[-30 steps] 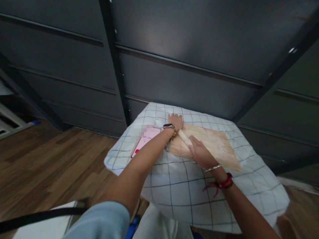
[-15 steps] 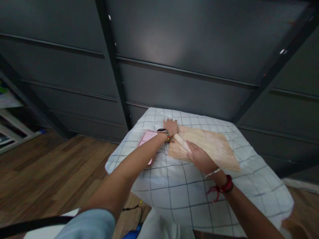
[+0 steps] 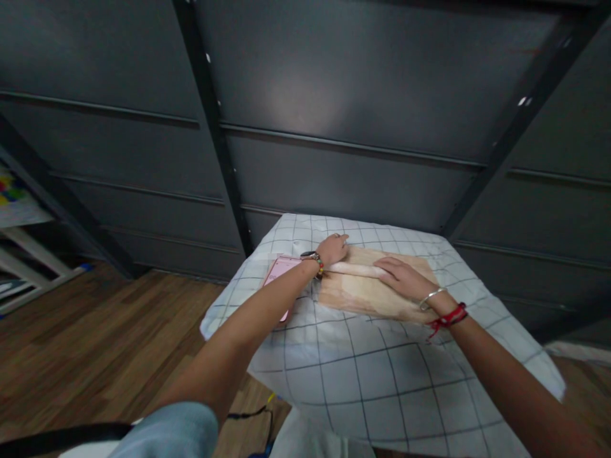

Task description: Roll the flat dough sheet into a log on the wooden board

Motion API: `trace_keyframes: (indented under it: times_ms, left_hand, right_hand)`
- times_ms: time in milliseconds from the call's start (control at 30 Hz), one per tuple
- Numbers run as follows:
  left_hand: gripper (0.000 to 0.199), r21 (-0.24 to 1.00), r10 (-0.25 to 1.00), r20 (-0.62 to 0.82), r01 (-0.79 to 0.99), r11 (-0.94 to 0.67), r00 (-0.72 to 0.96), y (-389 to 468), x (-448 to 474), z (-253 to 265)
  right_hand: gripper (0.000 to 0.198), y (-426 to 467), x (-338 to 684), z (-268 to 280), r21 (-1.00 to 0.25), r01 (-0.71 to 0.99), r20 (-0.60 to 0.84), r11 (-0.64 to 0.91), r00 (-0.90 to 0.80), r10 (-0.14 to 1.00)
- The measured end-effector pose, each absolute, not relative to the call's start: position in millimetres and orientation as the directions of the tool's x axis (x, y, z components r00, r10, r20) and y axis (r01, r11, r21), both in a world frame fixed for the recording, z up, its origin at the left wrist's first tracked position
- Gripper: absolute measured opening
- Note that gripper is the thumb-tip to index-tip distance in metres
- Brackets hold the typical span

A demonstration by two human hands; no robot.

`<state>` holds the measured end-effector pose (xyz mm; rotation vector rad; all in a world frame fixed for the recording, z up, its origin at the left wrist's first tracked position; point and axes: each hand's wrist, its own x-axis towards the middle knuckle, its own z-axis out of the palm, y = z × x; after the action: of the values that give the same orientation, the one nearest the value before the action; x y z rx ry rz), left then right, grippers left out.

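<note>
A pale wooden rolling pin [image 3: 357, 270] lies nearly crosswise over a light wooden board [image 3: 353, 296]. My left hand [image 3: 333, 249] covers the pin's left end, its fingers pointing toward the far edge of the table. On the right end rests my right hand [image 3: 401, 277], fingers curved over the wood. Pale marks show on the board's surface; any dough under the pin is hard to make out. Beside my left forearm lies a phone [image 3: 282, 267] with a pink screen, partly covered by that arm.
A white cloth with a dark grid [image 3: 382, 375] covers the small table. Dark metal panels [image 3: 353, 178] rise right behind it. A white slatted rack [image 3: 35, 264] stands on the wooden floor [image 3: 119, 337] at the left. A cable [image 3: 252, 415] hangs below the near edge.
The rolling pin has turned from a slant to nearly crosswise. My right hand has moved away from me and to the right; my left hand has turned, its fingers now pointing more to the right.
</note>
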<state>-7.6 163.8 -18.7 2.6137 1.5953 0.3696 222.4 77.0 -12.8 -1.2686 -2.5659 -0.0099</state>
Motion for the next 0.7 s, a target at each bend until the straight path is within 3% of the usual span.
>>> trace_keyframes:
  times_ms: [233,367,700]
  left_hand:
    - [0.043,0.154,0.837,0.316,0.847,-0.509,0.446,149.3,-6.3,-10.7]
    - [0.044,0.202,0.861,0.311,0.858,-0.473,0.401,143.8,-6.5,-5.0]
    - [0.046,0.185,0.865,0.277,0.861,-0.474,0.418,138.5,-9.3,-12.4]
  right_hand:
    - [0.051,102.3,199.9,-24.4,-0.052,0.945,0.14,0.323,-0.313,0.939]
    - [0.055,105.8,183.7,-14.1,-0.05,0.98,0.05,0.19,-0.188,0.981]
    - [0.059,90.6,178.5,-3.8,-0.037,0.974,-0.079,0.222,-0.224,0.971]
